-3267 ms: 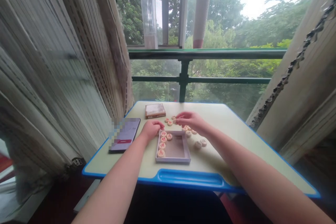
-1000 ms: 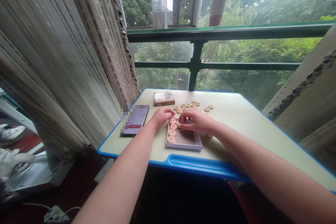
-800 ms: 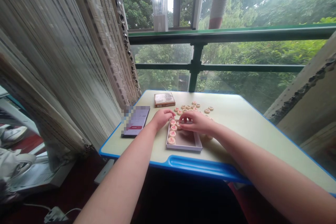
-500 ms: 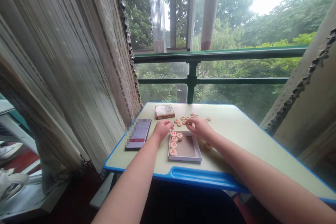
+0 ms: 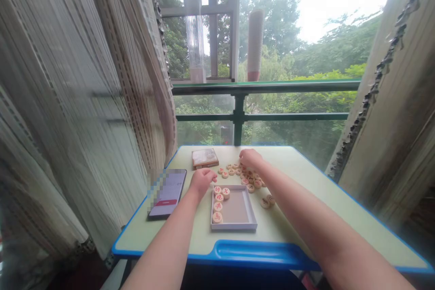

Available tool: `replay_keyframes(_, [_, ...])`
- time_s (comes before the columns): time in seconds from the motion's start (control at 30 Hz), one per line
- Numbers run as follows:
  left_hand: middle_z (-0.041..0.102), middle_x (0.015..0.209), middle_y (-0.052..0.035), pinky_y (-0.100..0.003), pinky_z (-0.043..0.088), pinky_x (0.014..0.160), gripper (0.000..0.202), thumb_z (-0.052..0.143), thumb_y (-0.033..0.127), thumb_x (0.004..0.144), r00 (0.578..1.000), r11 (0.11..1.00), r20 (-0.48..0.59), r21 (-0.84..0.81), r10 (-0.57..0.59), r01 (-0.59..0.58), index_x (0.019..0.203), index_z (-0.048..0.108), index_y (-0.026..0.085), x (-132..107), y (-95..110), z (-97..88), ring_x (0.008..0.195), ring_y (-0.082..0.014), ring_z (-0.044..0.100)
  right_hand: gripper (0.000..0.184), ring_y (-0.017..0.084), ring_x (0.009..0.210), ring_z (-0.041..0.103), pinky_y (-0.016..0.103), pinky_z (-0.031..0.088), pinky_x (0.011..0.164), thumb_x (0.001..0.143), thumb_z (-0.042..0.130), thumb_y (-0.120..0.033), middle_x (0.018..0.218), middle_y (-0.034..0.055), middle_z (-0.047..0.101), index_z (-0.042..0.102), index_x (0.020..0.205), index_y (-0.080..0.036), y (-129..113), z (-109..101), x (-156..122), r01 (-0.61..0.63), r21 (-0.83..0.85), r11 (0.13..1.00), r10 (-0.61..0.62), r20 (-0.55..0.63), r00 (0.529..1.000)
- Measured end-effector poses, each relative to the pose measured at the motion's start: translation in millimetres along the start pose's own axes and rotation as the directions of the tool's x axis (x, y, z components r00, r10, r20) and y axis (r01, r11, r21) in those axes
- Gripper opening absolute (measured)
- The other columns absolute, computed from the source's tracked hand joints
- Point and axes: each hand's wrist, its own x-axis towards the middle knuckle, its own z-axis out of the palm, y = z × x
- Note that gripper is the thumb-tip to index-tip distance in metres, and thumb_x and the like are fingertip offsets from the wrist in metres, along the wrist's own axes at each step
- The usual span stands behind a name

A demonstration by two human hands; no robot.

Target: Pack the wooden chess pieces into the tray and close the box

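Observation:
A shallow white box (image 5: 252,216) lies in front of me, several round wooden xiangqi pieces (image 5: 218,207) with red characters along its left side. My left hand (image 5: 203,180) hovers at the box's back left corner with its fingers curled in; whether they hold anything is hidden. Beyond the box, my right hand (image 5: 251,158) reaches to the back edge of a loose heap of xiangqi pieces (image 5: 250,181). Its fingers are bent down and drawn together, and I cannot make out a piece in them.
A flat printed box (image 5: 205,157) lies at the back left. Left of my left arm is a phone (image 5: 167,195). Two loose pieces (image 5: 265,202) sit right of the white box. The table has a blue rim with a pen groove (image 5: 261,250) in front. Curtains hang on both sides.
My right hand has moved from the box's back edge away to the far side of the piece heap. My left hand stays by the box corner. The view has tilted up slightly.

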Motion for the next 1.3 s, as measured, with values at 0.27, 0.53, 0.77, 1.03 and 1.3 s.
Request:
replay_keyframes(0.27, [0.061, 0.057, -0.0042, -0.022, 0.034, 0.05, 0.02, 0.051, 0.03, 0.063, 1.0, 1.0, 0.004, 0.027, 0.008, -0.008, 0.06, 0.063, 0.014, 5.1, -3.0, 0.9, 0.055, -0.0119, 0.051, 0.028, 0.02, 0.084, 0.061, 0.027, 0.043, 0.07, 0.076, 0.051, -0.024, 0.094, 0.012, 0.067, 0.066, 0.099, -0.015, -3.5, -3.2, -19.1, 0.031, 0.148, 0.988, -0.02, -0.077, 0.997])
replay_keyframes(0.53, [0.062, 0.057, -0.0031, -0.024, 0.037, 0.053, 0.024, 0.052, 0.036, 0.065, 0.998, 0.99, -0.007, 0.125, 0.063, -0.061, 0.062, 0.063, 0.014, 5.9, -9.6, 3.5, 0.053, -0.0122, 0.05, 0.018, 0.016, 0.077, 0.057, 0.027, 0.043, 0.07, 0.076, 0.056, -0.035, 0.084, 0.0036, 0.066, 0.066, 0.081, -0.019, -13.7, -22.4, -116.0, 0.45, 0.298, 0.842, -0.452, -0.068, 0.89])
replay_keyframes(0.77, [0.062, 0.057, -0.0022, -0.026, 0.04, 0.059, 0.025, 0.05, 0.035, 0.068, 0.991, 0.966, 0.007, 0.219, 0.137, -0.135, 0.056, 0.061, 0.016, -6.4, -3.2, -1.9, 0.058, -0.015, 0.055, 0.023, 0.019, 0.074, 0.053, 0.028, 0.04, 0.064, 0.071, 0.063, -0.043, 0.071, 0.0048, 0.062, 0.064, 0.068, -0.02, -24.0, -21.4, -147.1, 0.579, 0.073, 0.812, -0.583, 0.059, 0.811])
replay_keyframes(1.03, [0.063, 0.058, -0.0021, -0.026, 0.041, 0.062, 0.025, 0.051, 0.037, 0.067, 0.991, 0.965, -0.005, 0.228, 0.136, -0.132, 0.056, 0.061, 0.016, -5.0, -6.2, -2.9, 0.059, -0.0149, 0.056, 0.02, 0.018, 0.073, 0.052, 0.026, 0.038, 0.061, 0.071, 0.06, -0.036, 0.072, 0.0044, 0.061, 0.069, 0.08, -0.02, -19.2, -35.8, -145.3, 0.583, 0.169, 0.795, -0.605, 0.137, 0.784])
replay_keyframes(1.3, [0.061, 0.058, -0.0016, -0.025, 0.038, 0.057, 0.023, 0.053, 0.034, 0.064, 0.994, 0.983, 0.057, 0.154, 0.088, -0.096, 0.057, 0.063, 0.015, -8.3, -3.0, -1.9, 0.057, -0.0129, 0.052, 0.015, 0.017, 0.071, 0.05, 0.025, 0.036, 0.059, 0.068, 0.061, -0.031, 0.07, 0.0029, 0.061, 0.068, 0.076, -0.02, -20.8, -30.8, -144.2, 0.572, 0.203, 0.795, -0.601, 0.128, 0.789])
